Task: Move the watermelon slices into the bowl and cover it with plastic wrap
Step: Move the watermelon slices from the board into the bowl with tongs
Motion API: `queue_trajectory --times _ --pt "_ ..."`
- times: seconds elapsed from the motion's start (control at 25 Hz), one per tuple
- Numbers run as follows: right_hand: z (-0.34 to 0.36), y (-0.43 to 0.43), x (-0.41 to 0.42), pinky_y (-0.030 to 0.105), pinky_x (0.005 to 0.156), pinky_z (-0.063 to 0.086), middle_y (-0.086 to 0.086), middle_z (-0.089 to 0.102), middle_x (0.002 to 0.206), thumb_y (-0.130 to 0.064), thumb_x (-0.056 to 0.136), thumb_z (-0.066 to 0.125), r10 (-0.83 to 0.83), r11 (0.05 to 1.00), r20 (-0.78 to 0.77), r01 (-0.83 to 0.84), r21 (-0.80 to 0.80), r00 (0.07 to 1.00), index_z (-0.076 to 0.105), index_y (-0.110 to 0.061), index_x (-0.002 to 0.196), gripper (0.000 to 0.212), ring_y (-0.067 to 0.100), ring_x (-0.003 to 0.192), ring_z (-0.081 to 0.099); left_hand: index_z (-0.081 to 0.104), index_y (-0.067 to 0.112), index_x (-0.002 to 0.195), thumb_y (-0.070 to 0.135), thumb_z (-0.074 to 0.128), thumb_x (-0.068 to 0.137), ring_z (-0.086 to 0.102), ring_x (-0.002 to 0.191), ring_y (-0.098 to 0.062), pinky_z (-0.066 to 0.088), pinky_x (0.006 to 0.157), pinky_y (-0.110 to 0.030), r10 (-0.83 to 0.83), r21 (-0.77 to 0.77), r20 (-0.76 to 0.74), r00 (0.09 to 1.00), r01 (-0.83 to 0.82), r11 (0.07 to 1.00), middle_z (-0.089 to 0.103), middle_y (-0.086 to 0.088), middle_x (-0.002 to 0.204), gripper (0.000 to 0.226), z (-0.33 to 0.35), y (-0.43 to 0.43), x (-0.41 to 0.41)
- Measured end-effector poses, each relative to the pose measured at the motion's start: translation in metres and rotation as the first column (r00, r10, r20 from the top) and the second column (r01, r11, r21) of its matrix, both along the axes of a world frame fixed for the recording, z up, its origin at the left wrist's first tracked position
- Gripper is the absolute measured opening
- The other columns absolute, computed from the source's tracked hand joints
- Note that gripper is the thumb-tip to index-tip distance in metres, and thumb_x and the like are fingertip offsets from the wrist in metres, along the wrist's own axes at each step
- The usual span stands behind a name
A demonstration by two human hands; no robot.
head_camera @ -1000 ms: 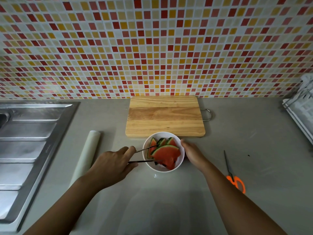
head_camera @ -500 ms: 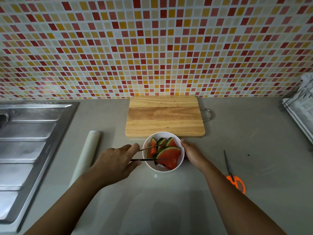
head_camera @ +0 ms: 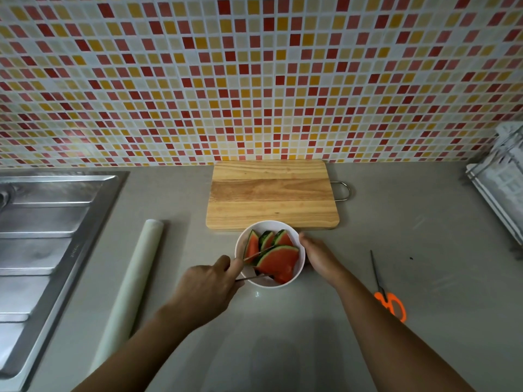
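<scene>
Left hand, fingers clamped on tongs, has lowered the slice into the bowl the right hand grips; covering comes next.

A mosaic tile wall is filling the upper half, from 10 o'clock through 2 o'clock. Its small square tiles are alternating in red, orange, yellow, pink and white. A grey countertop is meeting the wall's lower edge and running down to 6 o'clock. A stainless steel sink unit is sitting set into the countertop at 9 o'clock, its ribbed drainboard showing. A white rack is standing at 3 o'clock, cut off by the frame edge. Soft light is reflecting off the countertop at 6 o'clock.
</scene>
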State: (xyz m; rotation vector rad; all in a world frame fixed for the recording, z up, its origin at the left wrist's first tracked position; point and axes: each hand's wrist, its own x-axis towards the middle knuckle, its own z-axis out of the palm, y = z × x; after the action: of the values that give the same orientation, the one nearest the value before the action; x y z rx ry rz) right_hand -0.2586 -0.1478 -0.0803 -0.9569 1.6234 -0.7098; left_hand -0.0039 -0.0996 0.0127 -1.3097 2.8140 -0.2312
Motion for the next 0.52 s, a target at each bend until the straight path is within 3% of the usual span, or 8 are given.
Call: queue_trajectory --times 0.16,0.28,0.52 --pt "0.001 0.000 -0.001 0.041 0.093 0.049 0.002 0.072 0.091 -0.041 0.096 0.036 0.010 1.000 0.025 -0.011 0.010 1.000 0.070 -0.024 0.078 0.042 0.021 0.092 0.066 0.066 0.014 0.090 0.040 0.078 0.067 0.041 0.027 -0.014 0.024 0.027 -0.017 0.076 -0.021 -0.044 0.996 -0.077 0.997 0.057 -0.001 0.061 0.037 -0.008 0.016 -0.013" --pt "0.001 0.000 -0.001 0.040 0.090 0.048 0.002 0.072 0.091 -0.042 0.096 0.035 0.013 1.000 0.020 -0.013 0.012 1.000 0.069 -0.024 0.078 0.042 0.023 0.092 0.066 0.065 0.014 0.095 0.042 0.072 0.075 0.046 0.031 -0.015 0.032 0.027 -0.022 0.112 -0.027 -0.068 0.991 -0.114 0.993 0.060 -0.001 0.066 0.035 -0.004 0.014 -0.007" --pt "0.003 0.001 0.001 0.040 0.088 0.049 0.006 0.072 0.091 -0.036 0.097 0.034 0.017 1.000 0.008 -0.017 -0.014 1.000 0.069 -0.020 0.078 0.043 0.024 0.091 0.066 0.067 0.013 0.094 0.038 0.078 0.069 0.051 0.033 -0.017 0.029 0.031 -0.021 -0.004 -0.051 -0.007 1.000 0.004 0.999 0.061 0.000 0.066 0.037 0.017 -0.005 0.011"
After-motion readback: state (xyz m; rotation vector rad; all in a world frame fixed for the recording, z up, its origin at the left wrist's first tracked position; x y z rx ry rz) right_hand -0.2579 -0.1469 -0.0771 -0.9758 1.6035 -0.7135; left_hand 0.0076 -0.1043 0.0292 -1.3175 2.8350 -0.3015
